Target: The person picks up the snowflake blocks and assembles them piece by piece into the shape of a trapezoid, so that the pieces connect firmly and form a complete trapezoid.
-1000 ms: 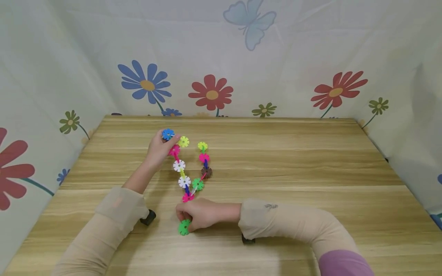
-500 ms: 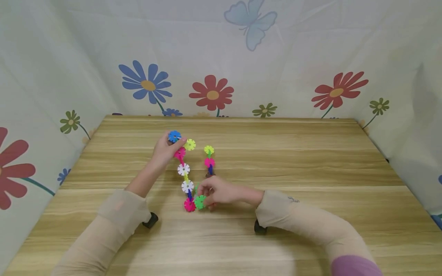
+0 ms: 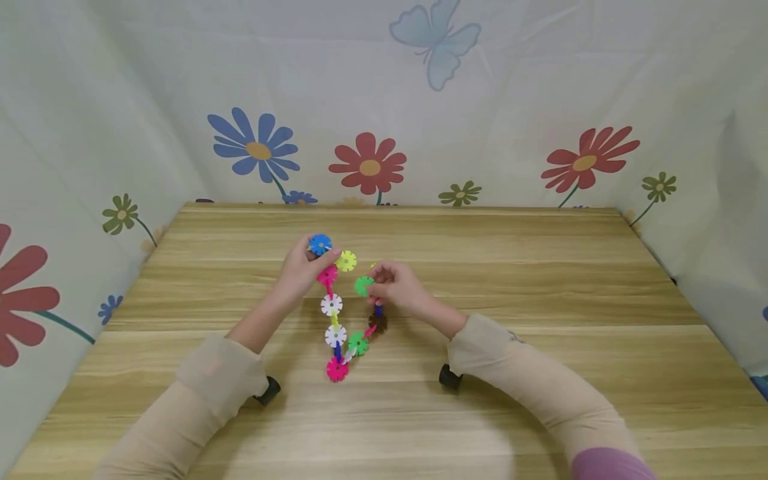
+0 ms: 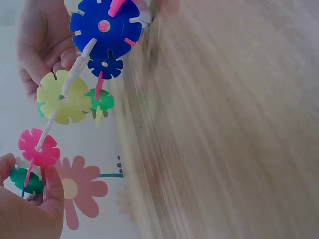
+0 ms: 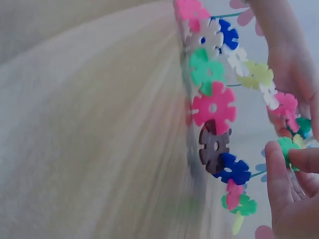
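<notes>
A chain of notched plastic snowflake discs [image 3: 331, 305] hangs in a V shape over the table, in pink, white, blue, brown, green and yellow. My left hand [image 3: 303, 270] grips its upper left end, close to a blue disc [image 3: 321, 245] and a yellow disc [image 3: 346, 261]. Between thumb and fingers of my right hand [image 3: 401, 290] is a single green disc [image 3: 363, 287], held facing the yellow one with a small gap in the head view. In the right wrist view the green disc [image 5: 287, 148] shows between the fingertips. Behind the right hand, the chain's other end is mostly hidden.
The wooden table [image 3: 540, 280] spreads beneath both arms. A pale curtain [image 3: 510, 87] with printed flowers and a butterfly stands behind and beside it. Black wrist cameras [image 3: 451, 377] hang under both cuffs.
My right hand has lifted the green disc off the table and carried it up and away from me, near the yellow disc. The left hand and chain have shifted slightly right and nearer.
</notes>
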### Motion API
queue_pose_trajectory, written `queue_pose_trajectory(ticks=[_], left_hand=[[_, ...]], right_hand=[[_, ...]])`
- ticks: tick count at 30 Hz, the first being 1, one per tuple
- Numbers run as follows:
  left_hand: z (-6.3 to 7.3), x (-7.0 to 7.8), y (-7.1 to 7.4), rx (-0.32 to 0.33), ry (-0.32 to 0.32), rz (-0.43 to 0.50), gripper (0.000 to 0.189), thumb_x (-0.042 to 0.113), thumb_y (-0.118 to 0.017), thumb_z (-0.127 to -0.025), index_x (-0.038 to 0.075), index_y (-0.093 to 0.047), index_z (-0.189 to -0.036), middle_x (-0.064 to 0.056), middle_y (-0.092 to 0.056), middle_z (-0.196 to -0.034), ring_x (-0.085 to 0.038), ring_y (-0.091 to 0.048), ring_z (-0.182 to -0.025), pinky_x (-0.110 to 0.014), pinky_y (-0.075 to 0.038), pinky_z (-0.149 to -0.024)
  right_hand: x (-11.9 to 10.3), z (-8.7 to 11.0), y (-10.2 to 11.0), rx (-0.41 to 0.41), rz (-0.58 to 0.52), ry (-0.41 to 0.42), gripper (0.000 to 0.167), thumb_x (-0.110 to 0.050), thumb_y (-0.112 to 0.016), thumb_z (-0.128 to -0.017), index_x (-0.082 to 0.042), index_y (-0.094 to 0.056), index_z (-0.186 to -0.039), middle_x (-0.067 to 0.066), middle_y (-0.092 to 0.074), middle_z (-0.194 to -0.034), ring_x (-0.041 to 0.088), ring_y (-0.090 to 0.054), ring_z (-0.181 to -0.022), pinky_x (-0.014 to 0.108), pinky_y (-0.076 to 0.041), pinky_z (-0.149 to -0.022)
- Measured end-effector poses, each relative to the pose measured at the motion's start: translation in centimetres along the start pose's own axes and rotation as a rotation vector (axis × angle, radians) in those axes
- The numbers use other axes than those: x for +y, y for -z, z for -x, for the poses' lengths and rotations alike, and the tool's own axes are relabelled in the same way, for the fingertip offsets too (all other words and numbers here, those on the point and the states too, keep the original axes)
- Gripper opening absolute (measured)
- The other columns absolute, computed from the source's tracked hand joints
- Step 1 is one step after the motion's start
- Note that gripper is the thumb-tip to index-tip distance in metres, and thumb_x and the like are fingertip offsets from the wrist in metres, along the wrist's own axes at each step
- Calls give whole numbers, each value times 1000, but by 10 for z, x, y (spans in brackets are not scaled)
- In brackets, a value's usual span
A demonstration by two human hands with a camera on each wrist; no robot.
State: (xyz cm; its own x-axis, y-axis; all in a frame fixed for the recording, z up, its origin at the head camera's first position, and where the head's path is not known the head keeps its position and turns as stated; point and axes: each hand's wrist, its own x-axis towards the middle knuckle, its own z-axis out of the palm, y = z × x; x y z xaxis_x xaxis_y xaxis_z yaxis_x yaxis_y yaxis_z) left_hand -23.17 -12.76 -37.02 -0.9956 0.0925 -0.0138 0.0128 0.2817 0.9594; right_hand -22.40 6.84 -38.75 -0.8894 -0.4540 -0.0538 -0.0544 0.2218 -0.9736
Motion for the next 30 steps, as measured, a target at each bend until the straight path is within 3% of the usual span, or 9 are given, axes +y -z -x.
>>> queue_pose_trajectory(ticks=[2,6,10,14,18,23,30], left_hand=[[1,0,-2,-9,-4,6,56,31,-56,-86,9,-32,-131,-12,-51,-103,-14,-53,-86,-19,-47,-68],[2,2,-5,-12,-20,4,55,30,-56,-86,16,-32,-133,-14,-53,-103,-16,-55,-85,-21,-47,-65],[5,4,-8,1,-24,8,55,34,-57,-85,18,-34,-132,-11,-55,-99,-13,-55,-82,-22,-47,-65],[7,6,-11,20,-20,24,55,36,-58,-84,17,-36,-130,-9,-55,-98,-11,-56,-81,-21,-47,-66],[8,7,-12,46,-2,22,52,36,-59,-83,17,-38,-128,-7,-55,-95,-11,-55,-77,-20,-47,-63],[9,8,-14,62,16,-12,52,39,-58,-83,17,-38,-126,-7,-54,-93,-12,-53,-76,-21,-46,-60],[11,10,-19,74,-1,-28,51,39,-56,-85,15,-38,-126,-9,-54,-95,-14,-52,-78,-21,-46,-62]], right_hand=[[1,-2,1,37,6,10,15,4,-56,-82,8,-52,-96,12,-59,-75,24,-63,-65,34,-53,-60],[3,-5,1,93,34,38,13,4,-56,-81,8,-53,-93,14,-59,-76,16,-62,-60,29,-53,-57],[2,-6,-1,147,55,55,12,3,-57,-82,7,-54,-92,13,-58,-79,28,-63,-66,29,-52,-56],[1,-5,-4,192,34,66,11,4,-57,-81,9,-54,-91,17,-58,-81,39,-62,-72,37,-53,-60],[1,-4,-6,232,14,88,10,5,-56,-81,11,-54,-90,20,-58,-82,38,-63,-70,43,-52,-62],[1,-4,-7,272,18,118,9,6,-56,-81,10,-53,-88,19,-58,-81,37,-64,-71,35,-53,-58],[-1,-1,-10,304,26,179,5,10,-56,-78,9,-51,-81,21,-58,-77,39,-63,-69,38,-53,-56]])
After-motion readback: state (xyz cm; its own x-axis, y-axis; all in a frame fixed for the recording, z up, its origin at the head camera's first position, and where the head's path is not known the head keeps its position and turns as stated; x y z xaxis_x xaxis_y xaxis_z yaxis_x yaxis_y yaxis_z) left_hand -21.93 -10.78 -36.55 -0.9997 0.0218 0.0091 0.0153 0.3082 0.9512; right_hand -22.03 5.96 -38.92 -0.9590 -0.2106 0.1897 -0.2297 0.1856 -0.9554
